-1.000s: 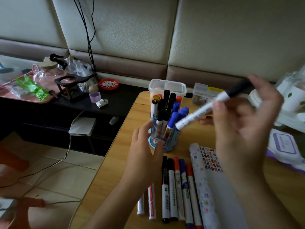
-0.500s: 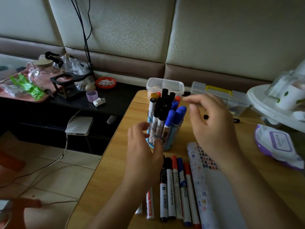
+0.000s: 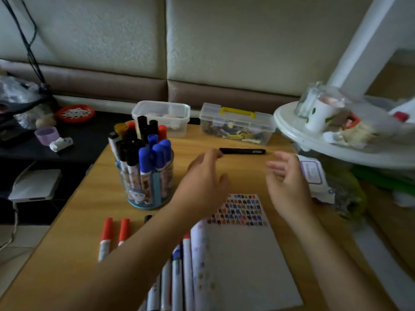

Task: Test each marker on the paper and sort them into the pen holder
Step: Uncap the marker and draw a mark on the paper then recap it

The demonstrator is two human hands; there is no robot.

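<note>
On the wooden tabletop (image 3: 74, 221) the marker-filled pen holder (image 3: 149, 187) stands left of both hands. The left hand (image 3: 202, 182), loose and holding nothing, has its fingertips just beside a black marker (image 3: 242, 151). The right hand (image 3: 288, 187) hovers relaxed near the paper (image 3: 242, 265).

I see both hands over the bench (image 3: 74, 232). The left hand (image 3: 202, 185) is stretched out flat, and its fingers (image 3: 213, 156) sit right at the left end of a black marker (image 3: 242, 151) lying crosswise. Touching or just short, I can't tell. The right hand (image 3: 289, 189) holds nothing; its fingers are loosely curled and blurred, just below the marker's other end. The pen holder (image 3: 146, 189), crammed with markers, stands left of the left fingers. The paper (image 3: 242, 261) lies beneath both wrists.
</note>
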